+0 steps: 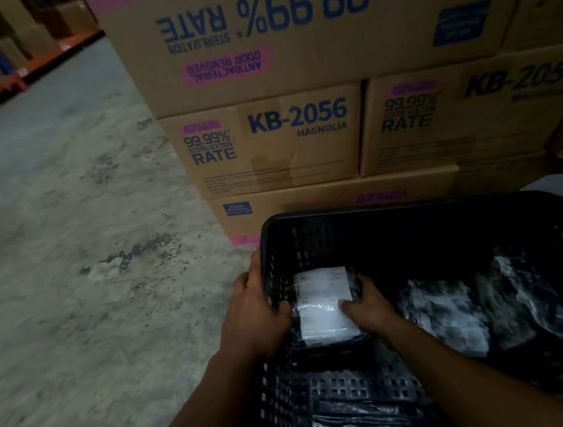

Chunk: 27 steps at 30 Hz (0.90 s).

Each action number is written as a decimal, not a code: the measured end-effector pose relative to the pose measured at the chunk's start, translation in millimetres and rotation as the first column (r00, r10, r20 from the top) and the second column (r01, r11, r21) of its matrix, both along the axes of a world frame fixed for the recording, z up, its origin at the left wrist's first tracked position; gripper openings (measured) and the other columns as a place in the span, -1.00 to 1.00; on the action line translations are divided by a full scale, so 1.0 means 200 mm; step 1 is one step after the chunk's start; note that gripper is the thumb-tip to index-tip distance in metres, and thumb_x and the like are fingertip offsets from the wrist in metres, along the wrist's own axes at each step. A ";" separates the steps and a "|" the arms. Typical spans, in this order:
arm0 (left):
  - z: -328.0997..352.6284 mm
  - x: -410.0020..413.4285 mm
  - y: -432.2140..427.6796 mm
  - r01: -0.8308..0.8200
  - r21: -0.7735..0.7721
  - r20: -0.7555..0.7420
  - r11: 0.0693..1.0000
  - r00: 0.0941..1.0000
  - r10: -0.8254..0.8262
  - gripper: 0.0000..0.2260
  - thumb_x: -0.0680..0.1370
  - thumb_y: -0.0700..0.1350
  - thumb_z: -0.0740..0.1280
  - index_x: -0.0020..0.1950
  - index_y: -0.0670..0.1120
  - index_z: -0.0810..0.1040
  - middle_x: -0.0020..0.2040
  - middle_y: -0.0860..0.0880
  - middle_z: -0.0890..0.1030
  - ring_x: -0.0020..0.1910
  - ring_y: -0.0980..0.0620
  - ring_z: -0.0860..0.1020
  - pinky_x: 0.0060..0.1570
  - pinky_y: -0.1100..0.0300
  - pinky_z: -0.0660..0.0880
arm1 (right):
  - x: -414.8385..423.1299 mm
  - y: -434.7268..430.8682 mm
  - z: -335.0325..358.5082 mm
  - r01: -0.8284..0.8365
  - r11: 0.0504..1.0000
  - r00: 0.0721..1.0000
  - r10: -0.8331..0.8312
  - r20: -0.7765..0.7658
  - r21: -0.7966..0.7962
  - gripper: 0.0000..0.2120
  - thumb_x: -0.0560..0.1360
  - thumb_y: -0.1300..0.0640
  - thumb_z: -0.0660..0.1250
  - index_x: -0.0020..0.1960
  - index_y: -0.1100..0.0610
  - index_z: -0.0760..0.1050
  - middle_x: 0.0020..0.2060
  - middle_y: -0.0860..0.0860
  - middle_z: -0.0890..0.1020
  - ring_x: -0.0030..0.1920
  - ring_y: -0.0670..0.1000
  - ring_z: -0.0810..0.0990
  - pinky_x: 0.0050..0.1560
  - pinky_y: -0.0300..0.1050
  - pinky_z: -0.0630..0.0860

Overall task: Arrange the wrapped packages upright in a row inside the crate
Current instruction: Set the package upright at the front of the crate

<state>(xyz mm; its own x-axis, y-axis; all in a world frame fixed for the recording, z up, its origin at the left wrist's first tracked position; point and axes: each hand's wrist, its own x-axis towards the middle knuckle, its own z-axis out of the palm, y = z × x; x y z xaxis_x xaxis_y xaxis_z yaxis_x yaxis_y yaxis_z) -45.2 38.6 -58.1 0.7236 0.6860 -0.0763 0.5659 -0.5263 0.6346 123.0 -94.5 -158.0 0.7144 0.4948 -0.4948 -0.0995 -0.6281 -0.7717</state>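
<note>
Both hands clasp one package (325, 303) at the crate's (410, 209) left end. The left hand (253, 314) curls over the crate's left wall, fingertips on the package; the right hand (368, 303) presses its other side. More packages (454, 313) lie loose to the right.

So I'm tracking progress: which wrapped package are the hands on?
The white-labelled package by the crate's left wall, between both hands; the others lie loose to its right.

Dim, soft-focus wide-angle view; crate (393, 213) interior nearly black, edges darken and bend.
</note>
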 end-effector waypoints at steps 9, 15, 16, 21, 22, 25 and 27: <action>0.05 0.00 -0.08 0.047 0.272 -0.236 0.961 0.972 0.019 -0.15 0.47 0.03 0.33 0.61 0.06 -0.13 0.56 -0.19 0.16 0.46 -0.25 0.26 0.32 -0.18 0.41 | -0.04 -0.31 0.24 -0.378 0.926 0.908 0.374 0.189 -0.018 -0.62 0.25 -0.02 0.59 -0.03 0.04 0.52 -0.16 0.03 0.59 -0.12 0.03 0.60 -0.07 -0.02 0.56; 0.10 0.02 -0.21 0.169 0.429 -0.300 0.887 0.953 -0.036 -0.13 0.45 0.12 0.33 0.62 0.09 -0.13 0.61 -0.20 0.06 0.56 -0.26 0.06 0.47 -0.19 0.17 | -0.19 -0.43 0.30 -0.732 0.634 0.665 0.744 -0.060 -0.249 -0.45 0.11 -0.03 0.67 0.02 -0.07 0.52 -0.02 -0.05 0.62 -0.10 -0.06 0.59 -0.14 -0.17 0.55; 0.12 0.03 -0.23 0.169 0.426 -0.291 0.889 0.956 -0.043 -0.13 0.45 0.11 0.32 0.62 0.10 -0.13 0.62 -0.20 0.04 0.57 -0.26 0.04 0.49 -0.19 0.15 | -0.21 -0.44 0.30 -0.734 0.622 0.656 0.753 -0.052 -0.273 -0.47 0.17 0.04 0.65 0.07 -0.03 0.52 0.00 0.00 0.63 -0.11 -0.04 0.59 -0.14 -0.15 0.56; 0.16 0.04 -0.26 0.149 0.393 -0.275 0.907 0.961 -0.039 -0.15 0.47 0.09 0.31 0.62 0.11 -0.14 0.63 -0.18 0.01 0.58 -0.25 0.01 0.50 -0.19 0.13 | -0.15 -0.45 0.32 -0.636 0.747 0.734 0.663 0.148 -0.193 -0.64 0.46 0.29 0.34 0.22 0.04 0.47 0.04 -0.01 0.58 -0.15 -0.08 0.58 -0.22 -0.38 0.46; 0.16 0.03 -0.26 0.154 0.387 -0.287 0.909 0.957 -0.040 -0.15 0.47 0.09 0.31 0.62 0.10 -0.14 0.63 -0.18 0.01 0.58 -0.25 0.01 0.50 -0.20 0.14 | -0.15 -0.45 0.32 -0.633 0.750 0.738 0.660 0.144 -0.192 -0.61 0.46 0.23 0.35 0.25 -0.01 0.45 0.11 -0.02 0.54 -0.16 -0.13 0.56 -0.23 -0.42 0.46; 0.16 0.02 -0.26 0.168 0.363 -0.323 0.917 0.945 -0.046 -0.14 0.48 0.10 0.32 0.62 0.10 -0.16 0.62 -0.17 0.01 0.58 -0.25 0.02 0.49 -0.20 0.16 | -0.17 -0.46 0.29 -0.677 0.673 0.673 0.730 0.118 -0.299 -0.36 0.33 0.02 0.51 0.33 -0.15 0.32 0.27 0.03 0.40 0.14 0.03 0.51 0.10 -0.14 0.53; 0.16 0.02 -0.28 0.180 0.347 -0.339 0.921 0.939 -0.056 -0.14 0.47 0.10 0.32 0.62 0.11 -0.16 0.62 -0.17 0.01 0.58 -0.25 0.02 0.48 -0.18 0.16 | -0.18 -0.45 0.27 -0.695 0.637 0.625 0.764 0.159 -0.332 -0.39 0.31 0.12 0.52 0.23 -0.18 0.32 0.24 0.06 0.46 0.17 0.11 0.52 0.11 0.01 0.56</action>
<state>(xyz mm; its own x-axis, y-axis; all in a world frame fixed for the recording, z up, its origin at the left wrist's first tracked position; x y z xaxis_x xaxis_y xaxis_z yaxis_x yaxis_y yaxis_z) -40.9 -16.5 -26.5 0.7805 0.6207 -0.0739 0.6226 -0.7614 0.1809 86.2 -184.7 -104.9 0.2778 0.8137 -0.5106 0.6486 -0.5510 -0.5250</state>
